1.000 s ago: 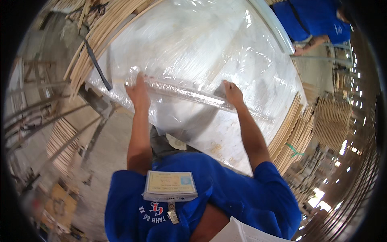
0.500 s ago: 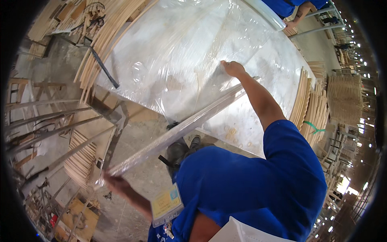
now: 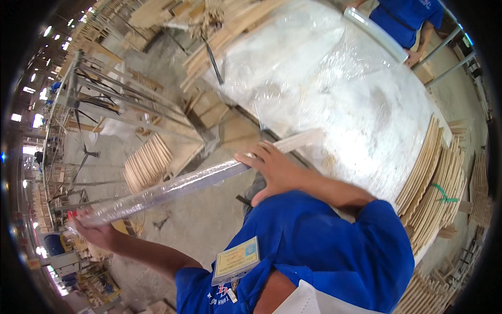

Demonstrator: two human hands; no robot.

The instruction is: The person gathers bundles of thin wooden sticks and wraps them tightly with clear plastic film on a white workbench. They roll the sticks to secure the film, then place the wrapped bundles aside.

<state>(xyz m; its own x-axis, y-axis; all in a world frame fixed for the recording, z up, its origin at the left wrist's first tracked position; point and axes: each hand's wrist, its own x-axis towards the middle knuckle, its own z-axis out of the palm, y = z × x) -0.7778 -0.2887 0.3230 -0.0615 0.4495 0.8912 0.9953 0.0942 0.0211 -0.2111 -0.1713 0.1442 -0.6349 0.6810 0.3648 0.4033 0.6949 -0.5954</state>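
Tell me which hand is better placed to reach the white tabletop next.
Probably the right hand: it lies on the long wrapped piece, close to the white tabletop; the left hand, at the piece's other end, is much farther away.

wrapped bar point(image 3: 172, 190): glossy, crinkled plastic | film sheet point(image 3: 348, 60): glossy plastic | sticks point(image 3: 424, 167): matt wood | shirt point(image 3: 324, 240): matt cloth

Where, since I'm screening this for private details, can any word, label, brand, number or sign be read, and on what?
Yellow-and-white badge: printed lines, too small and blurred to read.
Wearer's blue shirt: white lettering beside a red-and-white emblem; wording not copied here.
Co-worker's blue shirt: white print, too small to read.
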